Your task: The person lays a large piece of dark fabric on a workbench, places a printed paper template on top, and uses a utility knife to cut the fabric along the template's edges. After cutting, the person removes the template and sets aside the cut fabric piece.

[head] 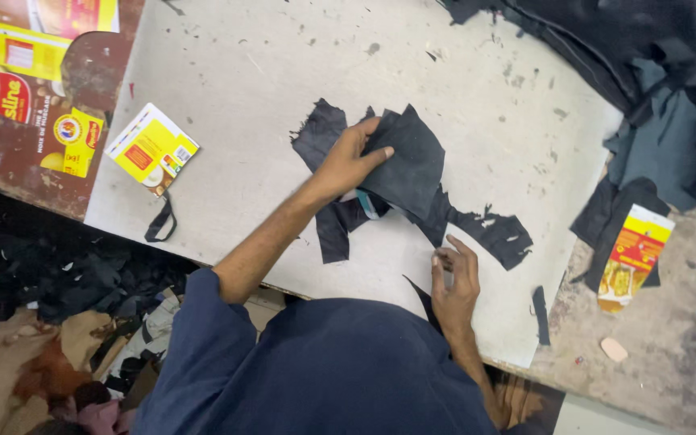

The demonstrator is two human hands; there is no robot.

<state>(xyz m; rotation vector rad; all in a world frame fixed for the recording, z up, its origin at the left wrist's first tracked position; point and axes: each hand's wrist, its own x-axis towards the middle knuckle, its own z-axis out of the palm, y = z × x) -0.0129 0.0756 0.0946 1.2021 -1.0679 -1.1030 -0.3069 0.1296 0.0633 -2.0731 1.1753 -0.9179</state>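
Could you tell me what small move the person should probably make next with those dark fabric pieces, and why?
Probably slide the top dark fabric piece toward the table's near edge with the left hand, which already lies flat on it. The piece overlaps a ragged scrap underneath, and the right hand rests on the white board just beside that scrap, seemingly ready to steady it.

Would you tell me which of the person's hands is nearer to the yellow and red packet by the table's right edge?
Right. The right hand rests on the board well left of the packet; the left hand presses dark scraps farther left.
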